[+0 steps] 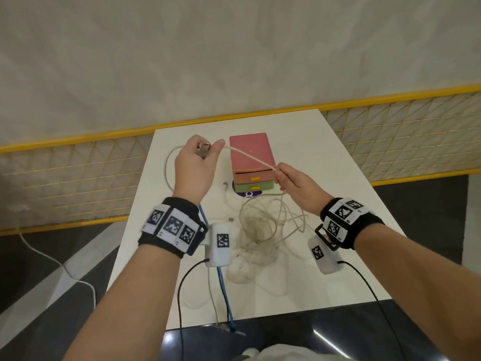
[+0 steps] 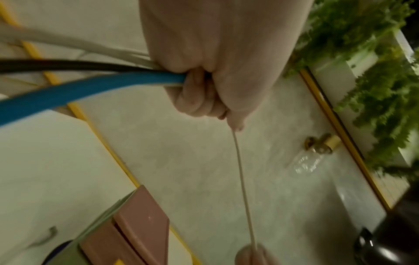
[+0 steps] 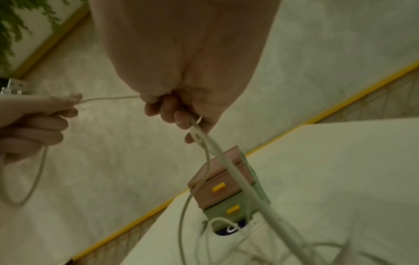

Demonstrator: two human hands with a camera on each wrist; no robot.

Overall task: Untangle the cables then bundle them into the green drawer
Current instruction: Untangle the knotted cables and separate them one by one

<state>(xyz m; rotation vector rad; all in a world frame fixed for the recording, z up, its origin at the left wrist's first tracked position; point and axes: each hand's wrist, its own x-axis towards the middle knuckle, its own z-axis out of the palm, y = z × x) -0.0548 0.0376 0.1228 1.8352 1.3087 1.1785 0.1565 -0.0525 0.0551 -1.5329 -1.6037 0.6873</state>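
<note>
My left hand (image 1: pixel 205 149) is raised over the table's far left and grips a white cable (image 1: pixel 250 155) together with a metal plug (image 1: pixel 203 148); in the left wrist view my left hand (image 2: pixel 211 100) also clutches a blue cable (image 2: pixel 90 89) and a black one. The white cable runs taut to my right hand (image 1: pixel 282 175), which pinches it in front of the drawer unit. A tangle of white cables (image 1: pixel 263 230) lies on the table between my wrists. The green drawer (image 1: pixel 253 188) is the bottom one, closed, under a brown drawer (image 1: pixel 253 177) and pink top (image 1: pixel 251 149).
The white table (image 1: pixel 325 157) ends near my body, where cables hang over its front edge (image 1: pixel 229 321). A yellow mesh railing (image 1: pixel 78 165) runs behind the table. A purple disc (image 1: pixel 248 194) lies under the drawer unit's front. Green foliage (image 2: pixel 374 53) lines a wall.
</note>
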